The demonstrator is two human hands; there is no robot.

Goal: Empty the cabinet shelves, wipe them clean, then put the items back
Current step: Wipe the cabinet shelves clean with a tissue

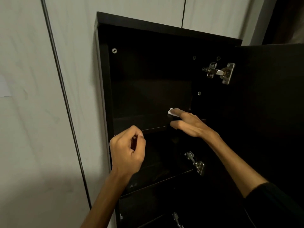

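A pale wall (29,112) filled the left of the frame, crossed by a thin dark rod (65,102) that ran from about 11 o'clock down toward 6 o'clock. Against that wall stood a tall dark cabinet (164,28), its long axis upright though tilted in the wide-angle view, its open front facing the camera.

At roughly 7 o'clock from the frame's center, the person's left hand (127,150) hung in front of the cabinet's left edge, curled loosely with thumb and fingertips drawn together; whether anything was pinched between them could not be told. It was apart from the shelf above it.

The upper shelf (141,122) ran left to right across the cabinet's middle, its front edge sloping slightly up toward 3 o'clock, and its visible surface lay bare apart from the wipe. At the shelf's right end, the right hand (189,124) lay palm down with fingers spread and pointed toward 10 o'clock, pressing a small white wipe (171,112) onto the board. Only a corner of the wipe showed beyond the fingertips, so its long axis could not be told.

Below, a lower shelf (164,176) sat in deep shadow. On the right, the open door (271,96) stood at 3 o'clock, held by a metal hinge (219,72) near the top and a second hinge (195,162) lower down. A dark sleeve (276,204) covered the right forearm at 5 o'clock.
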